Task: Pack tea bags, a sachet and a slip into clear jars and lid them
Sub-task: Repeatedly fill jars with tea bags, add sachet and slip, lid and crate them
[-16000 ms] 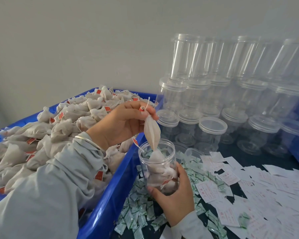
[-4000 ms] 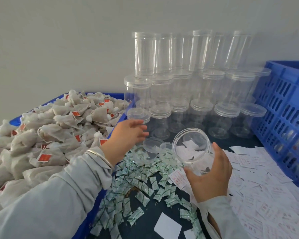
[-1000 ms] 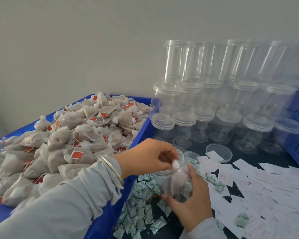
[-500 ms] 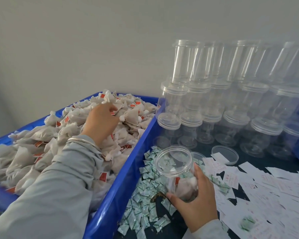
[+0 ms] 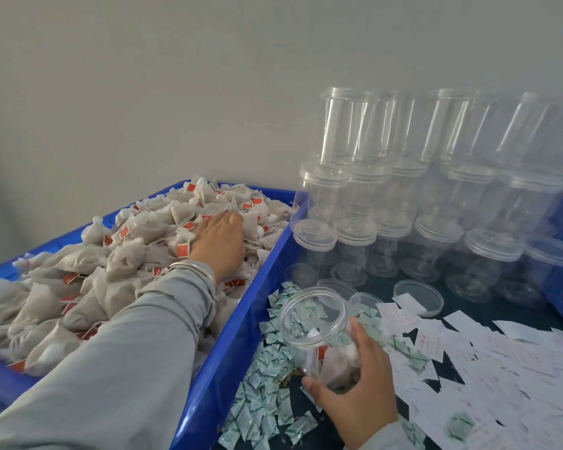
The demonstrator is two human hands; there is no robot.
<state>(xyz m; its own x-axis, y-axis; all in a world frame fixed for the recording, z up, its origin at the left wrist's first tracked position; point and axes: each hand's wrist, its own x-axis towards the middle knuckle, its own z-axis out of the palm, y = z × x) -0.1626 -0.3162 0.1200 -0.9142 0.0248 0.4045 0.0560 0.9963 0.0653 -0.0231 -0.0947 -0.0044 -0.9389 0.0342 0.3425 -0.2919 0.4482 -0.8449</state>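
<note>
**Left hand in the tea bags, right hand holding the open jar**

The left hand (image 5: 220, 241) lies on the heap of tea bags (image 5: 111, 254) in the blue crate (image 5: 208, 378), at about ten o'clock from the jar. Its fingers reach down into the bags near the far end of the heap; whether they have closed on one cannot be told. A silver bangle (image 5: 192, 269) sits at the wrist, above a grey sleeve (image 5: 111, 368).

The right hand (image 5: 358, 394) grips an open clear jar (image 5: 319, 332), fingers and thumb curled round its lower part. The jar tilts with its mouth toward the crate, and at least one tea bag lies at its bottom.

Under and around the jar, green-printed sachets (image 5: 267, 394) are strewn on the dark table (image 5: 449, 371). White slips (image 5: 501, 368) spread out toward three o'clock. A loose lid (image 5: 418, 295) lies at one o'clock, and lidded empty jars (image 5: 420, 203) stand stacked from twelve to two o'clock.
</note>
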